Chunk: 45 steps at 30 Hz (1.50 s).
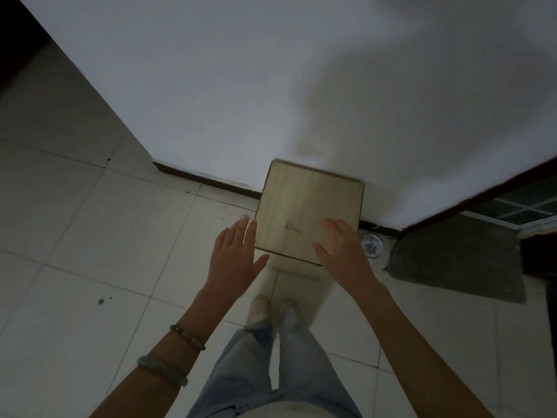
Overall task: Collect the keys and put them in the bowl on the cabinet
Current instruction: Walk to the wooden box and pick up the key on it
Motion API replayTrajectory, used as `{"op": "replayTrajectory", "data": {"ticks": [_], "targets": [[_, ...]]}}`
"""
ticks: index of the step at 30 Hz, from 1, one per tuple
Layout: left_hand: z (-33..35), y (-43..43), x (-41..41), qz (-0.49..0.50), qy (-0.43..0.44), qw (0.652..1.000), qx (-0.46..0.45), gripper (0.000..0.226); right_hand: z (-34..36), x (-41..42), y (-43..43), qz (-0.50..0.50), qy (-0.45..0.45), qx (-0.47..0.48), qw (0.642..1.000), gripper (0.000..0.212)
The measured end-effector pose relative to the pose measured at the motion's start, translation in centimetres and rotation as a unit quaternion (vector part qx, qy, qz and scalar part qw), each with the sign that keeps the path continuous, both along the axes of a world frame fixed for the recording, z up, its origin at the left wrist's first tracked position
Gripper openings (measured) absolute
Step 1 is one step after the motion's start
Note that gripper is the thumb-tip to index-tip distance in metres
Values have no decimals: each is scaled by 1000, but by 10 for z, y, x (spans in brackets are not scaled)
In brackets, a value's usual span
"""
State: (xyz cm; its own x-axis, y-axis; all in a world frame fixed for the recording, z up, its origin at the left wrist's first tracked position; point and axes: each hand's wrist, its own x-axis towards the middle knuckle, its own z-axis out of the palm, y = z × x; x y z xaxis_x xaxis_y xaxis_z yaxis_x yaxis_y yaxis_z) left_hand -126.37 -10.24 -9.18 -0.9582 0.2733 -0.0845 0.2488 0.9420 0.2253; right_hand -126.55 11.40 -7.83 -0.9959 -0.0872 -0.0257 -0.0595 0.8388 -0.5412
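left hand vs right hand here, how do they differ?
The left hand hovers over the floor tiles beside the wooden cabinet; the right hand overlaps the cabinet's top, nearer the key. Only the left arm wears bracelets. Both are open, empty, palms down.

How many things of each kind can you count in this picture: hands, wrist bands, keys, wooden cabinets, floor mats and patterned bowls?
Hands: 2, the left hand and the right hand
Wrist bands: 2, the bead bracelet and the pale bangle
Keys: 1, the key
Wooden cabinets: 1, the cabinet
Floor mats: 1, the mat
Patterned bowls: 1, the bowl
Total: 8
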Motion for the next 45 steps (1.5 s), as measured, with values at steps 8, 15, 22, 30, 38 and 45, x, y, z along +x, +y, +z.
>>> {"op": "replayTrajectory", "data": {"ticks": [8,15,22,30,38,45], "targets": [[-35,8,-29,38,-13,999,15,69,-69,-50,7,-9,-51,-23,998,30],[-114,10,-51,34,-21,999,20,68,-170,-78,6,-55,-60,-52,995,28],[-193,10,-86,34,-17,999,12,68,-272,-112,0,-60,-72,-48,994,26],[-258,8,-92,55,-53,997,5,68,-346,-129,-6,-62,-122,-34,990,21],[-262,0,-95,61,-54,997,4,66,-352,-137,-13,-83,-113,-40,989,12],[-239,-6,-87,73,-48,996,8,66,-337,-132,-13,-57,-168,-46,983,3]]}}
